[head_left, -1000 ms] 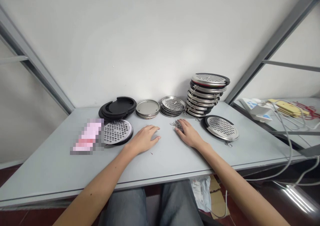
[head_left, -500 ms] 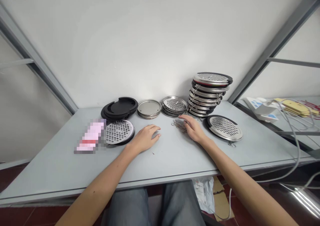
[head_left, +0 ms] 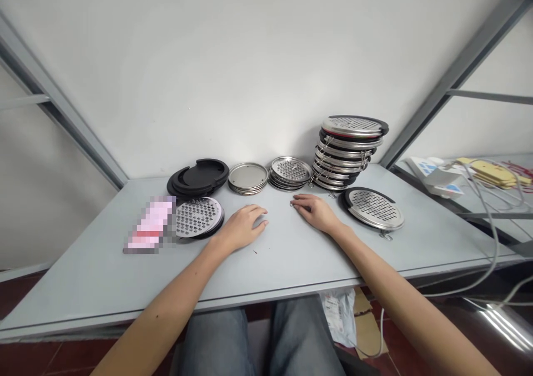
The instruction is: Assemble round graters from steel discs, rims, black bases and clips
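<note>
As R hand (head_left: pixel 317 213) blocks clip (head_left: pixel 292 204) | L hand (head_left: pixel 244 227) nr grater (head_left: pixel 199 217) | stacks (head_left: pixel 348 153) behind

Out past the left fingers (head_left: pixel 257 210), on the left, a blurry pink thing (head_left: pixel 152 219) lies on the tabletop (head_left: pixel 270 270). Far to the right of the right fingers (head_left: pixel 303 200) are a white and blue box (head_left: pixel 442 183), flat yellow things (head_left: pixel 491 174), some red stringy things (head_left: pixel 520 177) and a long white cord (head_left: pixel 494 248) that hangs down. Lower than both sets of fingers, under the tabletop, there is a crinkly plastic bag (head_left: pixel 342 316) beside some brown cardboard (head_left: pixel 368 329).
</note>
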`<state>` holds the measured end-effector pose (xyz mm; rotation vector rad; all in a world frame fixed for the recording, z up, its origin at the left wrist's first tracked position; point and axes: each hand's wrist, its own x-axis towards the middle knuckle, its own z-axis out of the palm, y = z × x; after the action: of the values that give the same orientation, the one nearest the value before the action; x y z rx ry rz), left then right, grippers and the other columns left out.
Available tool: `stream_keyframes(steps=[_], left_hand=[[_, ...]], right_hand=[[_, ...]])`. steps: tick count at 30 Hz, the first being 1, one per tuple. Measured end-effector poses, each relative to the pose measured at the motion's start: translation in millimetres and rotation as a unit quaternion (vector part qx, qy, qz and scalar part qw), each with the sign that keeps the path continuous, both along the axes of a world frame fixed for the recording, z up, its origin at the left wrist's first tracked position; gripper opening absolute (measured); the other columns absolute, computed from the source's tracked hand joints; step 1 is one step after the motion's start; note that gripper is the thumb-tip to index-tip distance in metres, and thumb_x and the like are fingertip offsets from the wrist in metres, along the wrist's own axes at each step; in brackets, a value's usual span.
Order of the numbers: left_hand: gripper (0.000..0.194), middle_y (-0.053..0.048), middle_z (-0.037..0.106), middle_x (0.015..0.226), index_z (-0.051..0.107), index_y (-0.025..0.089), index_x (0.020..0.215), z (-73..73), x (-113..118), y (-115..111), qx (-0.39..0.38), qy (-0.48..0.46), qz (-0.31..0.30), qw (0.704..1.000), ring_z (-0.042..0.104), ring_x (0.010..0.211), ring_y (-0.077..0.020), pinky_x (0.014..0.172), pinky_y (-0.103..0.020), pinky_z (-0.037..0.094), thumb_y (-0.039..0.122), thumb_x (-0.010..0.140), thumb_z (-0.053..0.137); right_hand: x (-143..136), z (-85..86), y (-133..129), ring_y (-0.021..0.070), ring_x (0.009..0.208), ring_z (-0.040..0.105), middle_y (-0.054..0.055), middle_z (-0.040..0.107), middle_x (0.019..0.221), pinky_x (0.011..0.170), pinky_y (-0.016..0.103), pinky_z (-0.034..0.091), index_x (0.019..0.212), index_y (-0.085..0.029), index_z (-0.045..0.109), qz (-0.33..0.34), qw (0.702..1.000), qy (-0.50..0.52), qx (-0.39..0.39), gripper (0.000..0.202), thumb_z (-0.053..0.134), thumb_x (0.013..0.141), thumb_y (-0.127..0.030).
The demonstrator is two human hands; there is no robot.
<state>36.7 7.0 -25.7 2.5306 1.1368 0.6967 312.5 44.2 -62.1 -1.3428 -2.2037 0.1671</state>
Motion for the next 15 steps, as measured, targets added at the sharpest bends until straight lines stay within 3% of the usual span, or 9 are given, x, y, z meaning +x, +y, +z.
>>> stream_keyframes(steps=[7, 15], left_hand=[[0.025, -0.007, 0.065, 0.111, 0.062, 0.018, 0.112, -1.1, 0, 1, -0.005, 0.002, 0.000, 1.000, 0.060, 0.105, -0.0214, 0.095, -0.035, 0.047, 0.027, 0.092, 0.051], [0.023, -0.007, 0.065, 0.110, 0.063, 0.018, 0.110, -2.9, 0, 3, -0.008, -0.002, 0.002, 1.000, 0.060, 0.104, -0.0210, 0.095, -0.035, 0.047, 0.026, 0.091, 0.052]], right_hand=[[18, 4.4, 2, 0.0249, 0.093, 0.064, 0.009, 0.072, 0.099, 0.086, 0.036, 0.049, 0.097, -0.016, 0.072, -0.106, 0.993, -0.047, 0.017, 0.026, 0.050, 0.085, -0.024], [20, 0.4, 3, 0.0251, 0.097, 0.062, 0.010, 0.069, 0.101, 0.090, 0.037, 0.046, 0.096, -0.016, 0.071, -0.097, 0.994, -0.035, 0.030, 0.026, 0.049, 0.085, -0.025]])
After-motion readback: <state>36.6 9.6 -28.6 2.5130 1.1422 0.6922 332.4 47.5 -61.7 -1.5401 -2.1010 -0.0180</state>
